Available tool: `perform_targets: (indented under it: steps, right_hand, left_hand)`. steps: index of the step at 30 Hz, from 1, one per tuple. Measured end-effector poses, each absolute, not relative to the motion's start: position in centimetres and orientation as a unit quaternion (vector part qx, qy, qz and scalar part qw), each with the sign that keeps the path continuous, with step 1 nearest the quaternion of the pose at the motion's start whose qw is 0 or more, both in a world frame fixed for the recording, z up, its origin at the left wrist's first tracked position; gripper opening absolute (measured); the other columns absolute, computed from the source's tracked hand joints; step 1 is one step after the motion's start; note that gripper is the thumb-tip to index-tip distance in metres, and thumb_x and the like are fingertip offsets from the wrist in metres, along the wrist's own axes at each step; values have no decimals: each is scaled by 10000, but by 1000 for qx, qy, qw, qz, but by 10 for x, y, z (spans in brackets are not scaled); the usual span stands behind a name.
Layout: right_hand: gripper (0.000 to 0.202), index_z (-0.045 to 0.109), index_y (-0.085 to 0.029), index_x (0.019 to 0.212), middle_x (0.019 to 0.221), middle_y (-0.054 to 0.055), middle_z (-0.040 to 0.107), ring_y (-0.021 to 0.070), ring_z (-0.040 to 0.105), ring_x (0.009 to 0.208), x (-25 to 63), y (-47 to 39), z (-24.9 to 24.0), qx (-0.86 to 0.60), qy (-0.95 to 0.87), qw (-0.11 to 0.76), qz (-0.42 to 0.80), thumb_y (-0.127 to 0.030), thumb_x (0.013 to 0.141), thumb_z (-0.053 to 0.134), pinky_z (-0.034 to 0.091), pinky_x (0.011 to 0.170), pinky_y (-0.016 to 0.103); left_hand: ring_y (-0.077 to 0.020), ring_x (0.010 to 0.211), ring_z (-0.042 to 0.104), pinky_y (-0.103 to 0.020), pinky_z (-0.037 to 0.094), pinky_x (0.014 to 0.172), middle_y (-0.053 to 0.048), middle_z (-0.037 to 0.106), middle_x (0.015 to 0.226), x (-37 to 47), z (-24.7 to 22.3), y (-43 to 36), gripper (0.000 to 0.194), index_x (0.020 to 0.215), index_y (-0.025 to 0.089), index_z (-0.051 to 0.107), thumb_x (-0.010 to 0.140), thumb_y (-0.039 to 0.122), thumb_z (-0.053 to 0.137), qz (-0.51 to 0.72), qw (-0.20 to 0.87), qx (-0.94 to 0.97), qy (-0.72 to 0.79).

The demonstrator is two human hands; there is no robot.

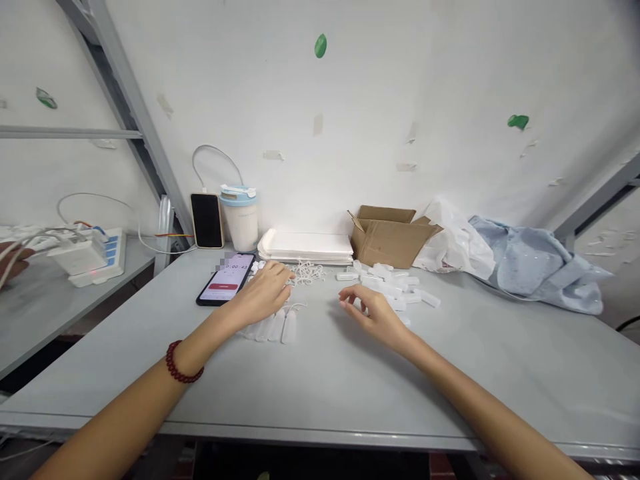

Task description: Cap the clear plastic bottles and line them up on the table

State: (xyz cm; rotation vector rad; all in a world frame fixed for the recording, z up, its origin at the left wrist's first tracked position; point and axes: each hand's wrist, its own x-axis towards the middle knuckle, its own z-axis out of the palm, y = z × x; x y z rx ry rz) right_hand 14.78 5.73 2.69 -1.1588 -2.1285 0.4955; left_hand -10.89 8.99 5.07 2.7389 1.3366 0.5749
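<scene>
- While my left hand (pixel 265 288) bends over the near edge of the white cords (pixel 309 272) in the head view, its fingertips sit right at the pile; whether they pinch a cord I cannot tell.
- My right hand (pixel 375 317) is just beside the loose translucent pieces (pixel 393 287), thumb and forefinger curled toward each other but apart, with nothing seen between them.
- Near my left wrist a row of corded pieces (pixel 276 328) lies flat side by side, a cord trailing from the top of the nearest to the right.
- As I judge it, the step in hand is singling out a cord on the left, my right hand being unloaded; the next move calls for a light fingertip pinch that leaves the tangled neighbours behind.
- My left hand hides part of the cords, the row's left end and an edge of the lit phone (pixel 225 283).
- Some loose pieces are masked by my right hand, the cardboard box (pixel 393 241) keeps its inside from view, and another person's hand (pixel 13 265) is cut off at the left edge.
</scene>
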Motion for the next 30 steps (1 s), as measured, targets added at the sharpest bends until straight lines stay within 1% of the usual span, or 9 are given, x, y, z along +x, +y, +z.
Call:
perform_targets:
  steps: [2, 4, 9, 12, 15, 19, 23, 27, 30]
  right_hand:
    - [153, 567, -206, 977, 942, 99, 628, 223, 579, 870, 154, 65, 25, -434, -834, 324, 103, -264, 898, 449, 460, 733, 370]
    - [168, 565, -195, 1003, 981, 120, 622, 248, 562, 927, 161, 72, 25, -432, -848, 307, 23, -246, 897, 446, 449, 789, 401]
    - [250, 543, -144, 1118, 1094, 151, 607, 286, 525, 1012, 170, 86, 27, -491, -845, 194, -86, -215, 893, 459, 406, 821, 436]
    - [293, 535, -170, 1174, 1148, 159, 573, 296, 494, 1047, 170, 88, 29, -519, -831, 156, -123, -248, 898, 474, 376, 832, 444]
    - [260, 583, -222, 1136, 1201, 164, 527, 307, 458, 1104, 170, 91, 29, -518, -831, 146, -140, -274, 903, 480, 357, 847, 459]
    - [244, 617, -222, 1101, 1188, 161, 536, 304, 474, 1094, 177, 96, 32, -507, -841, 147, -122, -271, 896, 494, 358, 864, 472]
    - [212, 640, -198, 1033, 1033, 109, 612, 244, 546, 959, 186, 92, 44, -490, -853, 176, -41, -224, 880, 496, 402, 838, 408]
    - [210, 645, -203, 981, 956, 62, 632, 176, 585, 773, 196, 75, 64, -500, -846, 165, 82, -172, 836, 497, 451, 691, 304]
    - [193, 647, -218, 958, 875, 41, 637, 179, 591, 766, 205, 61, 78, -537, -826, 109, 134, -206, 799, 539, 445, 662, 285]
  left_hand:
    - [-257, 1083, 444, -419, 403, 917, -107, 578, 1089, -107, 47, 93, 286, 1036, 141, 596, 874, 149, 360, 190, 23, 891, 411]
    - [-264, 1128, 418, -435, 389, 942, -98, 573, 1151, -105, 43, 96, 299, 1044, 157, 612, 880, 157, 363, 183, 31, 898, 399]
    - [-305, 1214, 342, -486, 359, 959, -63, 536, 1267, -101, 39, 102, 327, 1028, 186, 637, 912, 212, 332, 144, 46, 901, 406]
    - [-301, 1181, 378, -478, 372, 939, -60, 580, 1205, -99, 38, 105, 332, 983, 185, 643, 921, 238, 321, 145, 53, 901, 406]
    - [-272, 1085, 454, -440, 403, 912, -79, 634, 1083, -98, 37, 109, 320, 967, 156, 637, 888, 184, 328, 168, 57, 894, 412]
    - [-245, 1080, 491, -408, 411, 946, -82, 649, 1075, -98, 38, 111, 344, 1002, 134, 631, 803, 119, 350, 228, 74, 864, 442]
    - [-221, 1108, 516, -377, 424, 955, -60, 651, 1117, -99, 45, 106, 377, 1012, 150, 642, 762, 124, 361, 288, 103, 825, 475]
    - [-210, 1101, 544, -322, 487, 823, -38, 648, 1141, -99, 53, 98, 395, 1033, 188, 654, 759, 138, 374, 324, 129, 797, 494]
    - [-216, 1105, 547, -284, 501, 701, -35, 650, 1141, -98, 55, 91, 390, 1040, 197, 659, 758, 145, 395, 348, 131, 786, 494]
